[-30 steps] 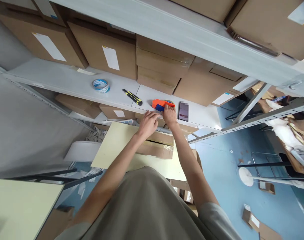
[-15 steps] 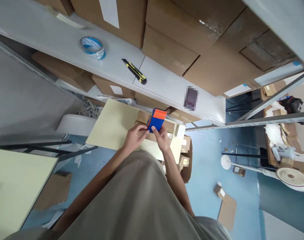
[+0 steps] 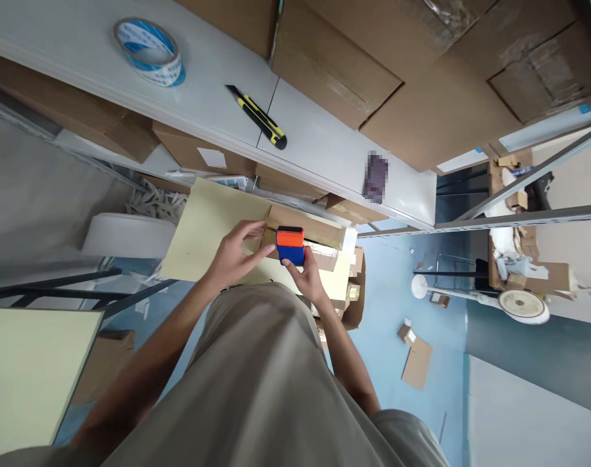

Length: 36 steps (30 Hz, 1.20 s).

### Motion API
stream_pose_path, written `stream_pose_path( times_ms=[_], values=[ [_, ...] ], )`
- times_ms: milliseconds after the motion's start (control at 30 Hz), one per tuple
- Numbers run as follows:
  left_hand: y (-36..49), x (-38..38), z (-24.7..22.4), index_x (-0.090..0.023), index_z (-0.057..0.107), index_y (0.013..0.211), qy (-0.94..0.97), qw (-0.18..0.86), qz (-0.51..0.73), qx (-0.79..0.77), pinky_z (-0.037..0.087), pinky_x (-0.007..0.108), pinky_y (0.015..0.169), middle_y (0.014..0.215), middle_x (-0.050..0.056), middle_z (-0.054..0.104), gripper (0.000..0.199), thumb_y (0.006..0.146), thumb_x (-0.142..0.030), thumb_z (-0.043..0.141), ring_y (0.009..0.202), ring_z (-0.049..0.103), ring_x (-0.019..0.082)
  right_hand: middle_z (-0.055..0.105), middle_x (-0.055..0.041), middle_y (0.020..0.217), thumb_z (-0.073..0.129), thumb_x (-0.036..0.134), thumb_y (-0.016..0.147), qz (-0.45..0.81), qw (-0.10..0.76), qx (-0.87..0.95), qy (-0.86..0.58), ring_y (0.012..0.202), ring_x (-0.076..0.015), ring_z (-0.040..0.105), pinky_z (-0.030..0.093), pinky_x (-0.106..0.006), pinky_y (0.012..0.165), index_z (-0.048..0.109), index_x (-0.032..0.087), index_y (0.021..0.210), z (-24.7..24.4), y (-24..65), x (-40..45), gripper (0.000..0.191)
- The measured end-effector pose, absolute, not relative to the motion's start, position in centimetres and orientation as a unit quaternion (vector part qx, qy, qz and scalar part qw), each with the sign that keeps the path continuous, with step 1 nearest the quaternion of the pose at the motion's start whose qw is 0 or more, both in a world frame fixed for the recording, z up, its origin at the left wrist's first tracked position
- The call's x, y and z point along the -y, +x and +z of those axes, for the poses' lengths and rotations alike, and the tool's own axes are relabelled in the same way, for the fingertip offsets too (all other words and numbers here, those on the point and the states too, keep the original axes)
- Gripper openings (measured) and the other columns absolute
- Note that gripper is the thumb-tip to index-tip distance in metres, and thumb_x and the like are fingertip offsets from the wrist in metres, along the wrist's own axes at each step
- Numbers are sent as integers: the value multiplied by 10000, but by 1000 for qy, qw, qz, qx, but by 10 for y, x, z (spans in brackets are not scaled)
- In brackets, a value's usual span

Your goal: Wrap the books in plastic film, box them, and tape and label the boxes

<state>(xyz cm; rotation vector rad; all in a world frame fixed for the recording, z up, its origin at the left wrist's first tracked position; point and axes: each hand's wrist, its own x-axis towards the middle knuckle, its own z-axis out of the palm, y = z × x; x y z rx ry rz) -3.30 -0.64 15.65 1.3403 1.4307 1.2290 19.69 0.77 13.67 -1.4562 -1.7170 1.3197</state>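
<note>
My right hand [image 3: 307, 279] is closed round the lower right part of a small blue and orange object [image 3: 290, 248], its thumb on the blue face. The object's orange band faces up, with a dark ridged edge at its top. My left hand [image 3: 241, 251] is just left of it, thumb and fingers apart, with nothing seen between them. Both hands are over a pale yellow board [image 3: 212, 214]. Behind the object an open cardboard box [image 3: 307, 224] rests on that board.
A grey shelf [image 3: 319, 143] crosses above, bearing a tape roll [image 3: 152, 53], a yellow and black cutter [image 3: 259, 118], a blurred dark item [image 3: 375, 178] and large cartons [image 3: 338, 65]. Another yellow tabletop [image 3: 32, 370] is at lower left. A white fan [image 3: 523, 305] stands at right.
My left hand has come off the blue and orange object and opened, moving left. The object has turned more upright in my right hand. The view has shifted, with the shelf items now nearer.
</note>
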Motion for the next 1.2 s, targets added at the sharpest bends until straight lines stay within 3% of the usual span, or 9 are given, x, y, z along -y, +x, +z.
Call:
stream_pose_path(
  times_ms=[133, 367, 500, 667, 967, 1200],
  values=[
    [-57, -3, 175, -278, 655, 1423, 595, 366, 483, -528, 596, 452, 1090, 1416, 105, 677, 529, 946, -489, 744, 1290, 668, 280, 757, -111, 1127, 692, 535, 1000, 413, 205, 707, -536, 993, -285, 747, 622, -427, 863, 522, 236, 1288, 152, 197, -2, 448],
    [-84, -2, 197, -341, 669, 1410, 690, 295, 451, -484, 543, 488, 1124, 1343, 59, 728, 400, 1012, -370, 689, 1281, 654, 275, 709, -170, 1201, 590, 448, 1082, 244, 166, 804, -516, 1073, -310, 739, 652, -468, 854, 486, 221, 1379, 182, 187, -3, 389],
    [-98, 0, 198, -358, 650, 1440, 713, 297, 449, -449, 554, 499, 1102, 1350, 57, 731, 446, 1000, -316, 708, 1275, 661, 285, 713, -161, 1094, 579, 340, 1077, 169, 154, 844, -485, 1026, -323, 721, 655, -490, 818, 487, 217, 1331, 190, 180, -4, 297],
    [-115, 1, 197, -374, 717, 1324, 722, 319, 441, -428, 569, 514, 1073, 1247, 40, 774, 339, 991, -310, 707, 1208, 695, 286, 721, -156, 1106, 571, 264, 1061, 104, 127, 869, -467, 1033, -342, 725, 643, -537, 859, 471, 238, 1292, 199, 174, -3, 253],
    [-128, -7, 200, -368, 760, 1275, 711, 375, 439, -401, 581, 543, 1086, 1221, 62, 770, 324, 969, -348, 657, 1189, 705, 306, 717, -118, 1024, 508, 249, 1084, 49, 86, 898, -428, 941, -324, 715, 642, -568, 879, 436, 237, 1339, 218, 170, 1, 265],
    [-131, -8, 195, -360, 770, 1210, 705, 410, 443, -372, 592, 511, 1062, 1161, 50, 778, 267, 978, -323, 644, 1125, 715, 283, 717, -121, 1024, 523, 231, 1068, 19, 78, 908, -411, 942, -319, 719, 632, -523, 869, 454, 219, 1330, 231, 165, 2, 272]
  ],
)
